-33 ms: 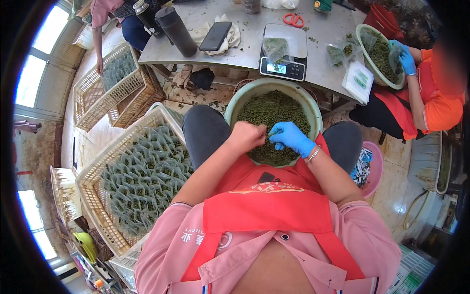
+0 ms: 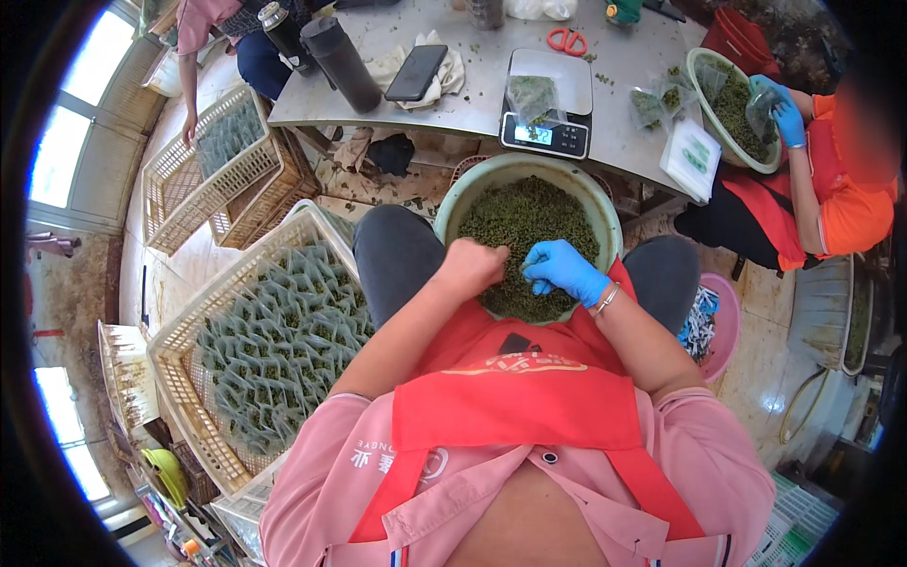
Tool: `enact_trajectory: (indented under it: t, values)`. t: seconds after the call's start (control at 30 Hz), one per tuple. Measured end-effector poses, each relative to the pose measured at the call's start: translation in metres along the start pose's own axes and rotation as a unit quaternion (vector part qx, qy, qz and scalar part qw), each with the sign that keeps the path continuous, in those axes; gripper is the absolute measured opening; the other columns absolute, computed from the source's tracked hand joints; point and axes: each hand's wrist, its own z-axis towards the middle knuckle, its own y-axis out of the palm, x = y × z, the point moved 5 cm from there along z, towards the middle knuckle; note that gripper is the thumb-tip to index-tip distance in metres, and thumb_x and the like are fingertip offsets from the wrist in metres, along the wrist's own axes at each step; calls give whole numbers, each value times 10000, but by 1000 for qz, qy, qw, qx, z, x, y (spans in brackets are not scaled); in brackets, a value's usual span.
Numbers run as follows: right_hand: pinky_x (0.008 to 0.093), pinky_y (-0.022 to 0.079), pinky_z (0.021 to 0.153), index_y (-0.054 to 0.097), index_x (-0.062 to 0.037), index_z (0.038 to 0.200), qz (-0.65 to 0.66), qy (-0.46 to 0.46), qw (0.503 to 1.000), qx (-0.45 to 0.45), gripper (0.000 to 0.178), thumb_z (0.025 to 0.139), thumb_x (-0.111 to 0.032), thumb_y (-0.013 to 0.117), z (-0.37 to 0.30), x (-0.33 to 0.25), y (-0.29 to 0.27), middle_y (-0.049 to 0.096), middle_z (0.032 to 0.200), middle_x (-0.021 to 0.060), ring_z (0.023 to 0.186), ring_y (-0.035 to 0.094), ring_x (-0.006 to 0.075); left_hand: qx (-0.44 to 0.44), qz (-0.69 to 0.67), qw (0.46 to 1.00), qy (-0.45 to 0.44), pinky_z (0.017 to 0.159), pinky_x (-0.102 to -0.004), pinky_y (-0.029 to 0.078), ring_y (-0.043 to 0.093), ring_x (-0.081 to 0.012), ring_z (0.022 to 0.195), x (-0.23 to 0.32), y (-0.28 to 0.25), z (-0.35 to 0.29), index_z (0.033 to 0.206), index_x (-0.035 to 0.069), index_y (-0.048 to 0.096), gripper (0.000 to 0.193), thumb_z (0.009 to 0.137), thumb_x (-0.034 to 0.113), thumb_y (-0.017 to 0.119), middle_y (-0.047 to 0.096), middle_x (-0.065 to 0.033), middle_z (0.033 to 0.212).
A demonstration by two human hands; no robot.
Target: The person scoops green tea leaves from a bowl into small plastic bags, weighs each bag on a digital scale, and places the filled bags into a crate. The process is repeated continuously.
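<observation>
My left hand, bare, is closed in a pinch over a pale green basin; what its fingertips hold, if anything, is too small to make out. Beside it, my right hand in a blue glove has its fingers curled and pressed together, and I cannot make out anything in them. A small gap separates the two hands. Beneath them, the basin between my knees holds a heap of small green berries, like green peppercorns.
A plastic crate full of upright clear bags stands left. On the metal table ahead are a scale bearing a filled bag, red scissors, a phone and a dark tumbler. A co-worker's gloved hands work right.
My left hand has shifted slightly left, widening the gap to the gloved right hand. The co-worker's gloved hands at the right have moved a little.
</observation>
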Motion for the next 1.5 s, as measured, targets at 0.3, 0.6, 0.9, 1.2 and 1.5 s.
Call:
enact_trajectory:
  t: [0.3,0.6,0.9,1.2,1.5]
  values:
    - [354,498,891,519,20,1175,448,-237,862,9,323,872,-86,554,34,-94,-53,612,1072,145,1000,606,255,1,-118,991,-58,545,-408,487,618,-285,605,-13,-12,9,853,151,612,149,815,294,594,630,-84,662]
    - [277,500,718,606,-40,1110,258,-157,944,132,250,880,-118,546,20,-43,-37,650,990,80,819,643,183,30,-187,977,-100,564,-363,495,632,-263,630,-33,-26,10,889,138,641,169,817,288,612,643,-86,690]
    - [362,520,718,599,-85,1112,-279,-464,761,358,298,815,-81,570,15,-113,-36,596,1113,126,808,634,301,149,-292,917,-229,570,-317,494,647,-199,595,-113,-55,43,905,134,645,160,826,265,597,660,-67,682]
    - [421,505,576,502,-120,1162,-545,-338,656,398,366,802,-148,558,81,-166,-60,544,1154,110,686,619,333,211,-212,920,-253,655,-344,500,653,-237,739,-115,-53,54,989,122,626,242,798,269,646,674,-53,806]
    - [383,502,568,606,-102,838,-582,-411,650,264,90,786,-124,535,55,-213,35,592,807,82,672,635,262,239,-113,897,-353,622,-428,475,632,-339,692,-144,-52,72,1184,133,500,514,714,264,660,633,-167,720]
